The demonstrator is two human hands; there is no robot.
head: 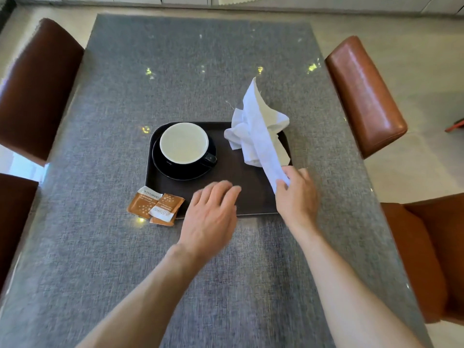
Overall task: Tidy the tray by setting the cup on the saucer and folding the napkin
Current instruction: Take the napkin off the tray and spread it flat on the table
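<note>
A dark brown tray [226,172] lies on the grey table. At the tray's left end a black cup [184,143] with a white inside stands on a black saucer [173,172], handle pointing right. A crumpled white napkin [256,126] rises over the tray's right end. My right hand [296,194] pinches the napkin's near corner at the tray's right edge and lifts it. Over the tray's front edge my left hand [213,212] hovers with its fingers spread and relaxed, holding nothing.
Two orange and white sachets [155,205] lie at the tray's front left corner, partly on the table [175,84]. Brown leather chairs stand on both sides: left [37,91] and right [364,96], with another chair near right [426,247].
</note>
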